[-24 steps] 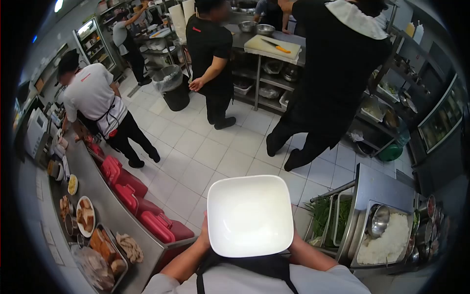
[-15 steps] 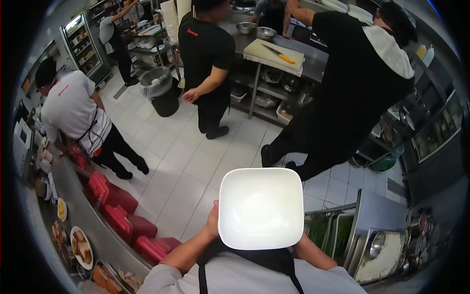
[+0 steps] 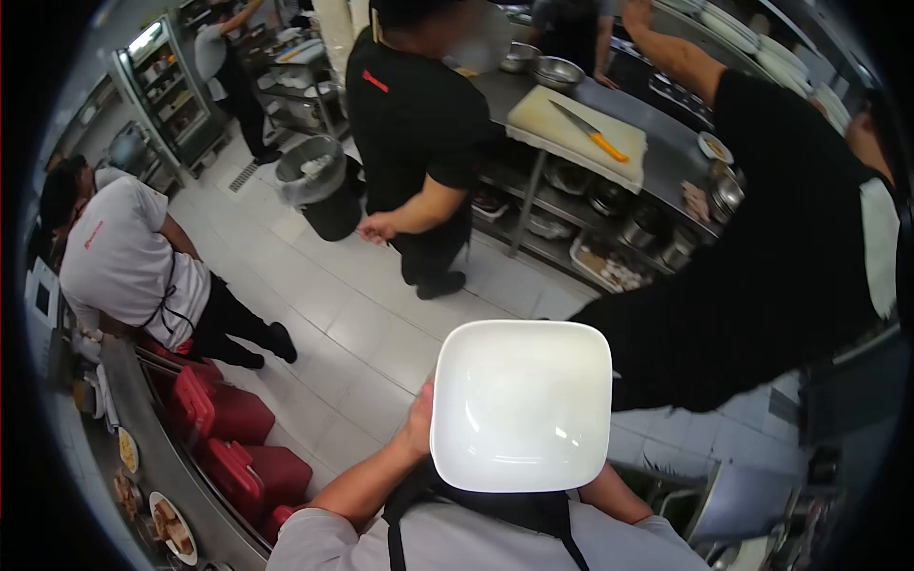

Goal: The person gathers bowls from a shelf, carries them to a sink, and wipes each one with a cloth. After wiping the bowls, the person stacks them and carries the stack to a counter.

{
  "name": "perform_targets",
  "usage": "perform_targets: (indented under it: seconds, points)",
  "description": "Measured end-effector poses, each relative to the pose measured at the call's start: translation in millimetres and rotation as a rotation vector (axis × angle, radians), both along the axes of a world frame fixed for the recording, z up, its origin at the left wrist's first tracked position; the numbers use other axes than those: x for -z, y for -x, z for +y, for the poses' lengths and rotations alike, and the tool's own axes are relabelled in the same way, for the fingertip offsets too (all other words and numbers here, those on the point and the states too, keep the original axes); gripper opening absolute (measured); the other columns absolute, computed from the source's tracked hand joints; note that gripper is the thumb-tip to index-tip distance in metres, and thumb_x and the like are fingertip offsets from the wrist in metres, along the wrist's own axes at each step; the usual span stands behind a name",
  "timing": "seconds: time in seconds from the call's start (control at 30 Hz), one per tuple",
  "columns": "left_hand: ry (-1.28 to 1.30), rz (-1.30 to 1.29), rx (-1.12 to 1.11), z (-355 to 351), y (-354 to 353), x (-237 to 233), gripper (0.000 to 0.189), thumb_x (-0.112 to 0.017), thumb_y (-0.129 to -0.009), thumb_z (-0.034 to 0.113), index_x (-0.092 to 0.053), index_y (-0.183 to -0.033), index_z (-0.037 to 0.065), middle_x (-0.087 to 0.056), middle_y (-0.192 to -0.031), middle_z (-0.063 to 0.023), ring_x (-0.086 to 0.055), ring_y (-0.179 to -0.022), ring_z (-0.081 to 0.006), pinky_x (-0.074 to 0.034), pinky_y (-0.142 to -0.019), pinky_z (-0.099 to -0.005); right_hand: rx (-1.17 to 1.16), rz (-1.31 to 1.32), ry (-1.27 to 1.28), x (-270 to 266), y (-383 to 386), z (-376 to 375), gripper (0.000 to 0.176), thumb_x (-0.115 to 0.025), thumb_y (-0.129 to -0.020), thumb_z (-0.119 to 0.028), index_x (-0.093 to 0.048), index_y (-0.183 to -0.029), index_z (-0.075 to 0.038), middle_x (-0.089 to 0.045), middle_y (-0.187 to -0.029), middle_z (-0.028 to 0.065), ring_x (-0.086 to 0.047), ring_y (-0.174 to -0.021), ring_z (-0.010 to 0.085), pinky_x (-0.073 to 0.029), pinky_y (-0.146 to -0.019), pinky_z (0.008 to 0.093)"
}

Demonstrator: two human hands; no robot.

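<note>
A white square bowl [image 3: 522, 404] with rounded corners is held in front of my body, its inside facing up and bare. My left hand [image 3: 422, 419] grips its left edge, with the fingers partly hidden underneath. My right forearm reaches up to the bowl's lower right corner, and the hand itself is hidden behind the bowl. Close beyond the bowl's right side is a person in black [image 3: 743, 257], one arm stretched over the far counter.
Another person in black [image 3: 419, 124] stands ahead, near a cutting board [image 3: 543, 124] with a yellow-handled knife [image 3: 590, 133]. A lined bin [image 3: 324, 195] is on the tiled floor. Red containers [image 3: 224, 404] and a counter with plated food [image 3: 173, 528] run along my left, where a person in grey [image 3: 138, 257] leans.
The bowl has shifted slightly right in view, still in my left hand. The view has moved nearer the far counter. The person in black on the right appears larger, arm reaching further up.
</note>
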State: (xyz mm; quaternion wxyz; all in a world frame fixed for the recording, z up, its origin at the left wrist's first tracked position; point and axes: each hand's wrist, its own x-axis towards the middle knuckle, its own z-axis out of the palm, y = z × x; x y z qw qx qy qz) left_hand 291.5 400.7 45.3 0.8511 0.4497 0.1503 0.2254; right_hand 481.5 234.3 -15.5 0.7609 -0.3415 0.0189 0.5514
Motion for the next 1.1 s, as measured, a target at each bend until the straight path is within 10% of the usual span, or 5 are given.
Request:
perform_targets:
  seconds: [0.4,1.1]
  points:
    - [-0.151,0.096,-0.194,118.8,-51.1,-8.5,0.081,-0.019,-0.099,0.064,-0.043,-0.138,-0.003,-0.059,-0.124,-0.0160,-0.060,-0.110,-0.0233,-0.051,-0.091,-0.0344,-0.209,-0.208,0.044,-52.9,-76.4,149.7,0.077,-0.034,-0.096,-0.066,-0.039,-0.142,-0.004,-0.054,-0.130,0.0159,-0.059,-0.114,0.0253,-0.052,-0.093,0.0380]
    - [-0.061,0.116,0.100,282.4,-90.3,9.8,0.082,-0.020,-0.099,0.065,-0.043,-0.138,-0.003,-0.059,-0.125,-0.0164,-0.060,-0.112,-0.0239,-0.051,-0.092,-0.0347,0.062,-0.116,0.116,-48.7,-59.2,268.1,0.075,-0.032,-0.097,-0.065,-0.037,-0.142,-0.005,-0.056,-0.129,0.0135,-0.059,-0.115,0.0246,-0.051,-0.095,0.0380]
